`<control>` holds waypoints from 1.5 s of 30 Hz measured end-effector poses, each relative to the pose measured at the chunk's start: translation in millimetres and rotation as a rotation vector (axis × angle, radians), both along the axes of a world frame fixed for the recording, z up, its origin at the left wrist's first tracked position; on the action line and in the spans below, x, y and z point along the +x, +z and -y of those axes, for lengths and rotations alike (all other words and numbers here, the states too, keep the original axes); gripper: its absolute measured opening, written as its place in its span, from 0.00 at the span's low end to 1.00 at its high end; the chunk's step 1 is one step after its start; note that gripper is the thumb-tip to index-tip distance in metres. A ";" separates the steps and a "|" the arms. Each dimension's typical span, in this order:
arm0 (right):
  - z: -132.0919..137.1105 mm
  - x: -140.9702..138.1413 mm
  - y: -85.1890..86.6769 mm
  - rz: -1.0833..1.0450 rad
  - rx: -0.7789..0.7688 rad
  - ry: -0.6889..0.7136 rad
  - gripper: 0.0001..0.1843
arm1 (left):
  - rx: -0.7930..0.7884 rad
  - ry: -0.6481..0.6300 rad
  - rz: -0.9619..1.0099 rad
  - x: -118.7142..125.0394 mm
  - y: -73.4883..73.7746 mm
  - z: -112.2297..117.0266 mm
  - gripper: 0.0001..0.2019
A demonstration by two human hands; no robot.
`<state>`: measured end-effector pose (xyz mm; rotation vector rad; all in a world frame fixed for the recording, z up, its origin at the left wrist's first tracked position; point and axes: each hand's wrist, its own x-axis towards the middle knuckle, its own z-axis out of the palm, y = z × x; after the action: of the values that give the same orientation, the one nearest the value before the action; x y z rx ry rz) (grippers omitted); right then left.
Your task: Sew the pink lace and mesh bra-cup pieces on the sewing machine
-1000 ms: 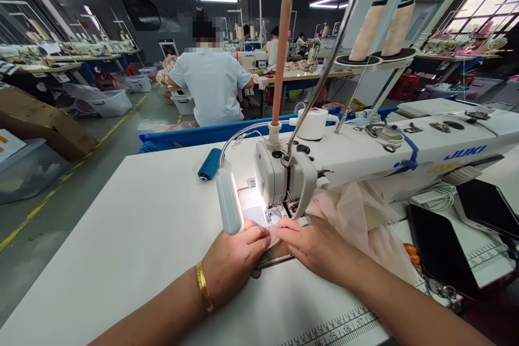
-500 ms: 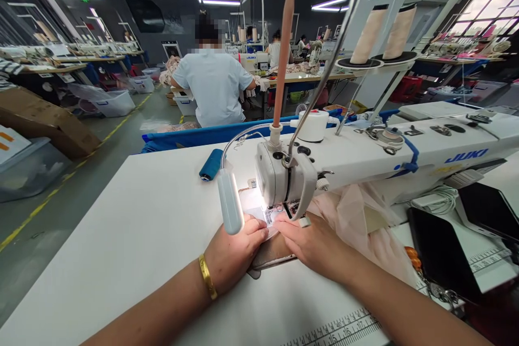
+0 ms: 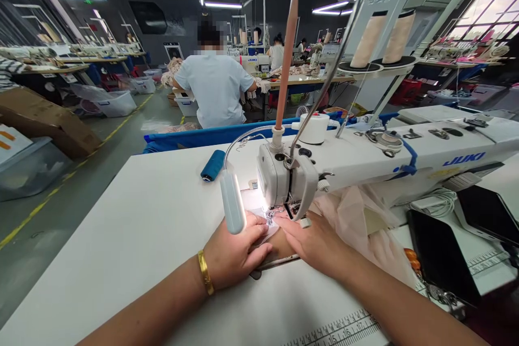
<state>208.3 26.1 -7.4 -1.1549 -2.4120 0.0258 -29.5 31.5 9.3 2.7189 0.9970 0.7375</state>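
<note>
My left hand (image 3: 235, 251), with a gold bangle on its wrist, lies flat on a small piece of pale fabric (image 3: 265, 227) just in front of the needle of the white JUKI sewing machine (image 3: 365, 159). My right hand (image 3: 314, 240) presses flat on the same piece from the right, fingers together and stretched towards the presser foot. Sheer pink fabric (image 3: 365, 227) is bunched under the machine arm behind my right wrist. A small lamp (image 3: 232, 208) on a flexible neck lights the needle area and hides part of my left fingers.
A blue thread spool (image 3: 212, 165) lies on the white table (image 3: 141, 227) at the back. Two dark phones or tablets (image 3: 440, 251) and a coiled white cable (image 3: 436, 200) sit at right. Cream thread cones (image 3: 367, 38) stand above. A person in a light shirt (image 3: 214, 86) sits ahead.
Both hands have slid slightly forward towards the needle with the fabric piece. The view has shifted a little.
</note>
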 end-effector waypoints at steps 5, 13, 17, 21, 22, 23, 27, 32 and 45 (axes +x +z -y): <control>10.5 -7.8 7.9 0.018 -0.056 0.204 0.18 | -0.048 0.083 -0.015 -7.0 12.4 -16.5 0.16; -4.1 12.5 16.4 0.157 0.018 -0.163 0.12 | 0.023 0.134 -0.186 -7.8 11.6 -10.4 0.14; 6.0 9.1 25.2 0.048 -0.010 0.090 0.10 | 0.105 0.073 -0.172 -9.6 10.4 -3.1 0.13; 8.2 2.2 25.5 0.100 -0.151 0.273 0.20 | 0.049 0.011 -0.114 -11.6 8.9 1.4 0.10; 4.6 5.0 24.5 0.134 -0.128 0.189 0.19 | 0.021 0.003 -0.105 -10.9 9.2 3.1 0.09; 0.4 9.3 23.7 0.163 -0.091 0.072 0.17 | -0.007 -0.006 -0.099 -9.6 9.6 5.0 0.09; -6.7 22.7 23.9 0.134 0.027 -0.112 0.12 | -0.122 -0.066 -0.099 -1.4 9.8 12.6 0.10; 11.0 5.7 22.1 0.086 -0.010 0.203 0.11 | -0.193 -0.080 -0.118 2.1 6.4 15.2 0.10; 15.3 2.4 20.0 0.155 -0.076 0.138 0.10 | -0.110 -0.084 -0.084 3.2 5.8 20.0 0.11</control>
<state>210.7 10.8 12.6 -1.0560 -2.6450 0.0754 -26.2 11.5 15.2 2.6969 0.9049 0.5426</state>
